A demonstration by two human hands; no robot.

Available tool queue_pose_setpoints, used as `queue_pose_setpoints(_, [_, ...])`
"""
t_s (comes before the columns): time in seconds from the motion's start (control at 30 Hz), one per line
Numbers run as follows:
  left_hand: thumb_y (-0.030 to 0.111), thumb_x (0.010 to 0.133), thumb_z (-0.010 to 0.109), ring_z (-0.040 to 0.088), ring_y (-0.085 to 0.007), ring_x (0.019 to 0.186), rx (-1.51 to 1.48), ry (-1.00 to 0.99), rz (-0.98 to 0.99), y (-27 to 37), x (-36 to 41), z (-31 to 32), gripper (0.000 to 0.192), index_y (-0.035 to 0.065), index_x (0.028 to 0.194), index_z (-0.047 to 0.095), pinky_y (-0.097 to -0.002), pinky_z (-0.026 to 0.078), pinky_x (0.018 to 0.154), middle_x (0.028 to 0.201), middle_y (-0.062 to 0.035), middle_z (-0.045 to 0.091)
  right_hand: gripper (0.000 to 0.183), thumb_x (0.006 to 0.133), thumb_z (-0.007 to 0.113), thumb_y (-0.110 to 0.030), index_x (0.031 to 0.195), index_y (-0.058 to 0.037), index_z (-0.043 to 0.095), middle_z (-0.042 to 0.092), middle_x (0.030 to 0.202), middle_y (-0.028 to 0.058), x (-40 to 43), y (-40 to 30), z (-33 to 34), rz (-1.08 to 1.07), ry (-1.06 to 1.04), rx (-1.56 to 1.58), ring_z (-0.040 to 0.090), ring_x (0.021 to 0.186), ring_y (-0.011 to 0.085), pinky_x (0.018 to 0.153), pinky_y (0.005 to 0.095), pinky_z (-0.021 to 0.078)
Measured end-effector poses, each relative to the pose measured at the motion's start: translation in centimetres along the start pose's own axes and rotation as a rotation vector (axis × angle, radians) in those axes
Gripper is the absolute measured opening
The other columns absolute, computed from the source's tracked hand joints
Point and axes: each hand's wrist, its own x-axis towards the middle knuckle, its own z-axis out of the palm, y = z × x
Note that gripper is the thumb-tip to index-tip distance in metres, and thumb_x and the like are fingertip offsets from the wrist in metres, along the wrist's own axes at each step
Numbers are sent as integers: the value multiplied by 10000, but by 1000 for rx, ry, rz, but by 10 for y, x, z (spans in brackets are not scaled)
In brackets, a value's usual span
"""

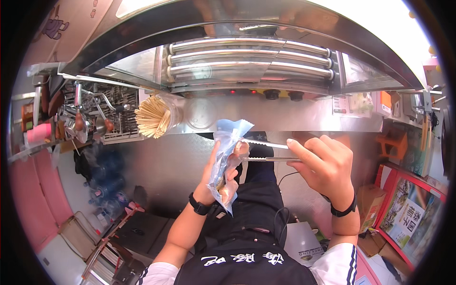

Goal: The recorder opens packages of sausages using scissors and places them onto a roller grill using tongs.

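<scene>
My left hand (210,178) holds a bluish clear plastic bag (223,153) upright in front of my body. Pale food pieces (224,190) show inside the bag's lower part; what they are exactly I cannot tell. In my right hand (326,165) is a pair of metal tongs (269,159) with toothed edges, pointing left. The tong tips close around a pinkish-brown piece of food (242,149) at the bag's side. Part of my left hand is hidden behind the bag.
Ahead is a steel roller grill (249,67) with knobs and red lights. A tub of wooden sticks (155,117) stands left on the steel counter (235,107), beside a round clear lid (200,113). Farther left is a rack with metal utensils (121,121); a framed poster (406,213) stands low right.
</scene>
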Motion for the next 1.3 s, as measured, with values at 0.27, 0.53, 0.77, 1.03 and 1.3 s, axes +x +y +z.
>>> queue_pose_setpoints(0.27, [469, 1001, 348, 576, -133, 951, 229, -143, 187, -9, 7, -8, 477, 87, 1266, 456, -272, 491, 797, 1085, -73, 564, 407, 643, 748, -239, 1023, -122, 661, 496, 699, -20, -7, -6, 4, -57, -66, 41, 460, 578, 146, 485, 288, 360])
queue_pose_setpoints(0.53, [481, 967, 449, 597, -108, 680, 81, 144, 216, 0, -7, 46, 444, 92, 1161, 543, -216, 498, 573, 864, -27, 609, 379, 663, 745, -239, 1012, -116, 663, 492, 670, -17, -12, -8, 14, -34, -32, 11, 461, 562, 144, 476, 289, 354])
queue_pose_setpoints(0.77, [452, 974, 457, 407, -58, 541, -103, 31, 119, -1, 2, -31, 373, 132, 1157, 518, -217, 355, 457, 889, -5, 561, 299, 717, 734, -19, 1006, 30, 673, 644, 770, 56, -39, 25, -13, 597, 219, 542, 575, 670, 93, 614, 210, 435])
queue_pose_setpoints(1.03, [468, 964, 465, 398, -83, 559, -41, 99, 204, 5, -8, -34, 401, 142, 1195, 504, -215, 349, 472, 976, -29, 537, 250, 885, 653, -232, 970, 2, 676, 556, 634, -19, 56, 117, 19, 990, 205, 947, 416, 437, 16, 357, 169, 263])
queue_pose_setpoints(1.3, [445, 964, 476, 385, -93, 586, -40, 161, 328, 0, -27, -54, 410, 150, 1249, 473, -223, 364, 484, 1021, -24, 516, 203, 900, 609, -233, 929, -37, 658, 590, 658, 2, 202, 165, 73, 929, -92, 913, 466, 477, 30, 374, 171, 298])
